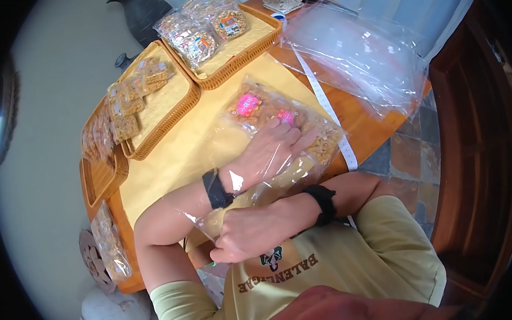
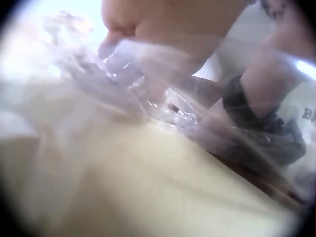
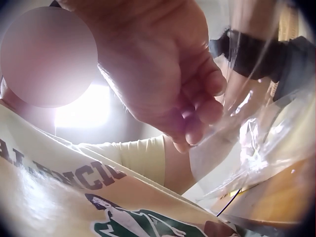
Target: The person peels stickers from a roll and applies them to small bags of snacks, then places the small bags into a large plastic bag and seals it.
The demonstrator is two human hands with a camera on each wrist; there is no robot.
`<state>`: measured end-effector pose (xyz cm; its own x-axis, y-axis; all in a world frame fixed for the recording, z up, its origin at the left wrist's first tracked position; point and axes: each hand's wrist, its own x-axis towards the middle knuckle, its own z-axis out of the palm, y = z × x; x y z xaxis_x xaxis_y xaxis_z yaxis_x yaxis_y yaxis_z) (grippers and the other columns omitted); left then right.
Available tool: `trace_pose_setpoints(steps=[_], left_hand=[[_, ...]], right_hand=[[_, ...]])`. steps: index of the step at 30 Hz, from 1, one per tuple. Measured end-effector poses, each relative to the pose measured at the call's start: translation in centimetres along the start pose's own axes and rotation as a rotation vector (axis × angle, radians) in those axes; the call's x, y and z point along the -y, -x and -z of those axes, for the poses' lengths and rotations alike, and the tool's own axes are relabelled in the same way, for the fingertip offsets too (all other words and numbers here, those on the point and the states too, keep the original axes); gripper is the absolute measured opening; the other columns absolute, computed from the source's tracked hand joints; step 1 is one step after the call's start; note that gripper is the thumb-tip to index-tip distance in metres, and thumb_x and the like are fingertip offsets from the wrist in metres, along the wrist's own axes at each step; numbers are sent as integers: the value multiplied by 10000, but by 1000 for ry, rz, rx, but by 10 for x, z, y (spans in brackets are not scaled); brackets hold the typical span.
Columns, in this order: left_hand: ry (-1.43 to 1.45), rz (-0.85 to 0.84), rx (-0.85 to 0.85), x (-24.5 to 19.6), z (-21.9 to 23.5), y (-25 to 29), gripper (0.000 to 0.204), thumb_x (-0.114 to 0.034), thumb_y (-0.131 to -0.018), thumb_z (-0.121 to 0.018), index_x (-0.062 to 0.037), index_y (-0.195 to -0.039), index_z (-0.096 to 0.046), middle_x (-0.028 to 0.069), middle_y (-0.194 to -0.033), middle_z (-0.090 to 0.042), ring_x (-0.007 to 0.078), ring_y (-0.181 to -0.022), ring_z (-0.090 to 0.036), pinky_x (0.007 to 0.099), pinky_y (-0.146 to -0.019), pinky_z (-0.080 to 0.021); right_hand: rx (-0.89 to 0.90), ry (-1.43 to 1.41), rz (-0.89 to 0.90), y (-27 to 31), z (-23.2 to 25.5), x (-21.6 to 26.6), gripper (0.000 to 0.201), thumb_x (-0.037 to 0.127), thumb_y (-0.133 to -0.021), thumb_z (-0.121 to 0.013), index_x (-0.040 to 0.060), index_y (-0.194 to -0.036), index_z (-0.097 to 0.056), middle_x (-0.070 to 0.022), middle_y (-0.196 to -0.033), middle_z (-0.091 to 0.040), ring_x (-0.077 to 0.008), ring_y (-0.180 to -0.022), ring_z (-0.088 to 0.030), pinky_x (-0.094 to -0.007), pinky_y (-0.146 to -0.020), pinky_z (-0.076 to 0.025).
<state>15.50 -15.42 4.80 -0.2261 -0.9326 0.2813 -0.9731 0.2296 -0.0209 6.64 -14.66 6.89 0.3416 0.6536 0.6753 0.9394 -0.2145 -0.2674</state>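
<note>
A large clear plastic bag [image 1: 209, 151] lies across the cloth, with bagged brown snacks [image 1: 322, 139] at its far end, two bearing pink labels [image 1: 247, 105]. My left hand [image 1: 267, 151] reaches into the bag, its spread fingers resting on the snack packs beside the nearer pink label. Film covers that hand [image 2: 163, 54] in the left wrist view, partly veiling its fingertips. Close to my shirt, my right hand [image 1: 245, 234] pinches the bag's near edge. In the right wrist view the right hand's [image 3: 163, 74] fingers are curled at the film [image 3: 252, 153].
Wicker trays [image 1: 228, 74] with packed snacks stand at the back and left. A stack of clear bags [image 1: 360, 56] lies at the right back, beside a white measuring tape [image 1: 321, 96]. Another snack pack [image 1: 111, 243] sits at the table's left edge, near a white round jar [image 1: 116, 312].
</note>
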Motion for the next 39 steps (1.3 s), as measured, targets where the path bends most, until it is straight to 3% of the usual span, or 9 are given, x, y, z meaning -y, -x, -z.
trace_pose_setpoints(steps=[8,10,15,18,22,26,29,33,39], left_hand=[[89,-15,163,9,25,15,514,-142,-737,-519,-64,-1239,-443,92,-918,-511,208,-793,-471,319,-753,-352],[286,-75,-8,14,29,33,539,-109,-720,-511,-77,-1252,-434,89,-940,-504,228,-817,-472,324,-766,-358],[453,97,130,6,59,96,429,-108,-805,-551,-28,-1214,-451,137,-1252,-446,308,-1187,-387,360,-965,-349],[681,358,241,-2,82,132,412,-132,-823,-541,-44,-1217,-456,143,-1262,-432,308,-1173,-399,347,-946,-361],[769,699,530,4,134,170,295,-157,-839,-551,-38,-1108,-550,118,-1034,-599,279,-969,-561,321,-837,-436],[929,1066,133,36,159,189,202,-205,-830,-579,-22,-898,-629,62,-714,-632,118,-661,-615,223,-587,-477],[742,1096,-49,76,152,151,176,-161,-867,-505,-26,-780,-578,-3,-592,-555,45,-530,-519,186,-492,-415],[-61,695,-225,144,95,90,160,-182,-788,-576,-51,-879,-582,102,-734,-596,256,-705,-592,349,-658,-469],[-318,856,17,219,50,26,463,-283,-700,-646,-86,-1084,-479,146,-1068,-514,303,-972,-519,400,-792,-441]], right_hand=[[64,-139,-52,1,3,-4,135,109,-681,-542,26,-644,-442,-78,-493,-466,-230,-434,-518,-332,-364,-366],[15,-153,-62,2,4,-7,136,120,-705,-540,25,-677,-447,-85,-509,-475,-236,-449,-526,-333,-369,-366],[143,-124,-91,1,13,-3,151,150,-738,-548,34,-697,-461,-68,-486,-468,-223,-433,-522,-327,-365,-363],[188,-140,-110,-2,16,-1,150,181,-779,-546,47,-734,-496,-44,-455,-456,-206,-409,-512,-318,-364,-367],[138,-147,-155,-4,15,-1,149,193,-784,-549,62,-724,-511,-45,-464,-463,-201,-410,-514,-311,-365,-375],[163,-5,-159,1,7,-3,159,195,-781,-541,61,-705,-504,-44,-472,-466,-202,-408,-511,-312,-370,-381],[238,54,-222,0,6,-5,169,207,-766,-541,48,-723,-505,-62,-473,-490,-220,-426,-533,-321,-389,-394],[167,131,-270,1,6,-7,172,205,-765,-536,42,-727,-498,-74,-479,-518,-227,-446,-556,-318,-417,-416],[122,282,-303,3,7,-2,179,198,-766,-542,42,-719,-470,-62,-517,-489,-208,-446,-546,-317,-389,-418]])
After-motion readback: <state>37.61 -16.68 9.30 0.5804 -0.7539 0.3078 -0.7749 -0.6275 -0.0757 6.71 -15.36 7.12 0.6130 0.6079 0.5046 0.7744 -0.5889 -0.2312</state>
